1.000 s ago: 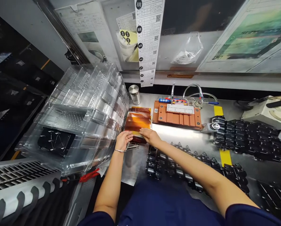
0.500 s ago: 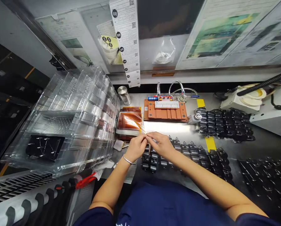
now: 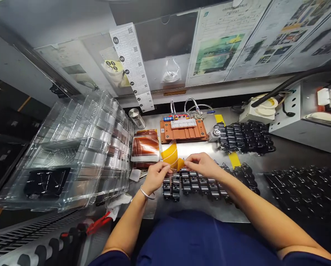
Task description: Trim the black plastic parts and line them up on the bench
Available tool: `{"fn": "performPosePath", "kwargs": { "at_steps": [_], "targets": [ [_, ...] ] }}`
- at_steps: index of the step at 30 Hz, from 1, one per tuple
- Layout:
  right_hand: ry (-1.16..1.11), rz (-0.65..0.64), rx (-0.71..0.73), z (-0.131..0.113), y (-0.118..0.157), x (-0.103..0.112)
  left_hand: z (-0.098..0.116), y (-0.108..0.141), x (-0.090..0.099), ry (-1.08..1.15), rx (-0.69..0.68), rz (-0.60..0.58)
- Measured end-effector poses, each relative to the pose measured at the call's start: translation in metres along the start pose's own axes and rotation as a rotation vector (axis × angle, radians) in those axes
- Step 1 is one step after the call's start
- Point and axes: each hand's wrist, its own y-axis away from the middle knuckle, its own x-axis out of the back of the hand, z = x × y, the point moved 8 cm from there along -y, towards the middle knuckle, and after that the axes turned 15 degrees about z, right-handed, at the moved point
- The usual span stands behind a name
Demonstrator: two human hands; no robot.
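My left hand (image 3: pixel 155 178) pinches the lower edge of a translucent amber film sheet (image 3: pixel 170 154), which is curved and crossed by pale lines. To its right, my right hand (image 3: pixel 202 165) is closed at the fingertips on a small amber film piece (image 3: pixel 180 163). Whether that piece is still joined to the sheet, I cannot tell. Just left of the raised sheet lies a stack of dark amber film sheets (image 3: pixel 145 147). Black moulded parts (image 3: pixel 197 183) lie in rows below my right hand, and two similar ones sit below the film.
Behind my hands stands an orange-brown fixture (image 3: pixel 183 132) with metal clamps. A metal canister (image 3: pixel 137 119) is left of it. Stacked clear plastic trays (image 3: pixel 98 147) rise at the left. More black parts (image 3: pixel 245 137) lie at right, near a white machine (image 3: pixel 301 114).
My hands have moved apart, the right one going rightward. An amber film sheet now shows raised between them, with a small amber piece at the right fingertips. The view has shifted to the right.
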Motion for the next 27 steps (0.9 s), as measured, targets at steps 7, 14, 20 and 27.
{"fn": "performPosePath", "kwargs": {
  "at_steps": [7,14,20,27],
  "targets": [
    [-0.081,0.604,-0.022,0.052,-0.004,0.107,-0.083,-0.065,0.085,-0.096,0.311,0.581],
    [0.290,0.541,0.197,0.043,-0.004,0.146,-0.083,-0.077,0.103,-0.580,0.339,0.638],
    [0.509,0.442,0.562,0.029,-0.018,0.156,0.019,-0.118,-0.009,-0.942,-0.126,0.459],
    [0.611,0.201,0.761,0.024,-0.034,0.148,0.070,-0.189,-0.353,-1.019,-0.714,-0.255]
  ]
}}
